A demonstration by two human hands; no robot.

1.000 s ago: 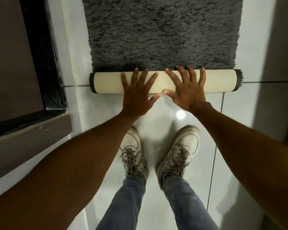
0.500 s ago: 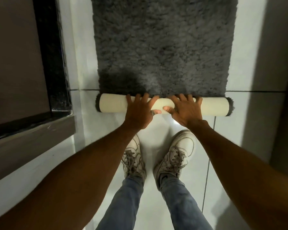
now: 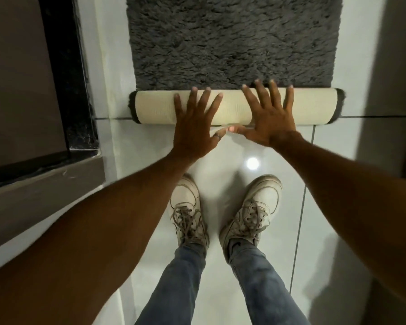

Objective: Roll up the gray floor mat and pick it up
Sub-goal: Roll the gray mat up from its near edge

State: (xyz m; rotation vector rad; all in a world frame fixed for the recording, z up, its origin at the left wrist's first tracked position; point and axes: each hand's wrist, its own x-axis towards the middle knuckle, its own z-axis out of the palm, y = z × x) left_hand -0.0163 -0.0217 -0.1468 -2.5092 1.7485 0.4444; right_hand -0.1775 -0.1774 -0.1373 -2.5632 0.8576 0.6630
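Observation:
The gray shaggy floor mat [image 3: 232, 43] lies flat on the white tiles and runs away from me. Its near end is rolled into a tube [image 3: 155, 106] with the cream backing outward and gray pile showing at both ends. My left hand [image 3: 195, 127] lies flat on the tube's middle with fingers spread. My right hand [image 3: 270, 118] lies beside it, also spread, its fingertips reaching the tube's far edge. The two thumbs nearly touch at the tube's near side. Neither hand grips the roll.
A dark door frame [image 3: 80, 78] and a brown panel run along the left, with a grey ledge [image 3: 45, 195] below. A wall [image 3: 399, 66] closes the right side. My white shoes [image 3: 188, 207] [image 3: 256, 207] stand on glossy tile just behind the roll.
Half a second ago my fingers were curled over the roll; now both hands lie flat on it with fingers spread. The roll looks a little thicker, and the view has come closer.

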